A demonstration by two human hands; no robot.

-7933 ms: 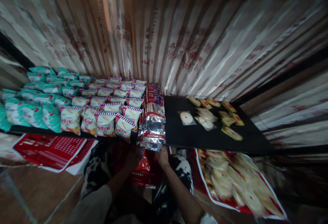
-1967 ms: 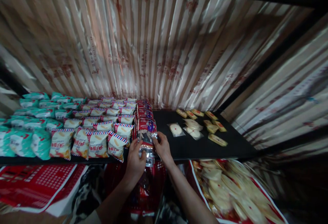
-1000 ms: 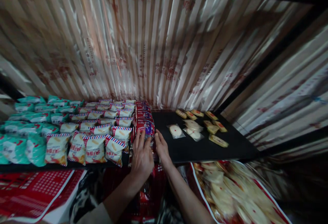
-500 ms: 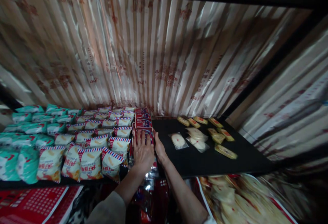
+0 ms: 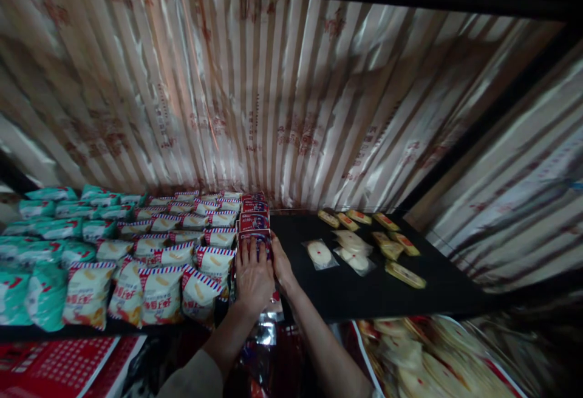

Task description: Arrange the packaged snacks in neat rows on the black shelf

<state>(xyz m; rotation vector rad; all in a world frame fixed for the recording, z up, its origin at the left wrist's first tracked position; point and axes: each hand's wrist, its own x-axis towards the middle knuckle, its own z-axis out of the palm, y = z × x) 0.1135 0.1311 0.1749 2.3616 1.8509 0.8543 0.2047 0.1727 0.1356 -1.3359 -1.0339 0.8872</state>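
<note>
A row of dark red and purple snack packets (image 5: 254,222) runs from the back of the black shelf (image 5: 314,298) toward its front. My left hand (image 5: 255,279) lies over the nearer packets, palm down with fingers stretched out. Against the row's right side rests my right hand (image 5: 282,264), its fingers extended and partly hidden behind the packets. Both hands touch the row without gripping anything. White snack bags (image 5: 161,295) with red and blue striped tops stand just left of it.
Teal bags (image 5: 45,295) fill the far left of the shelf. To the right lie clear-wrapped round white items (image 5: 319,253) and small yellow packs (image 5: 405,273). Below are a red printed bag (image 5: 54,361) and a container of wrapped flat foods (image 5: 432,361). Corrugated sheeting (image 5: 273,94) stands behind.
The view has shifted very slightly. Both hands stay at the row of packets in nearly the same pose, with the left hand a touch lower on it.
</note>
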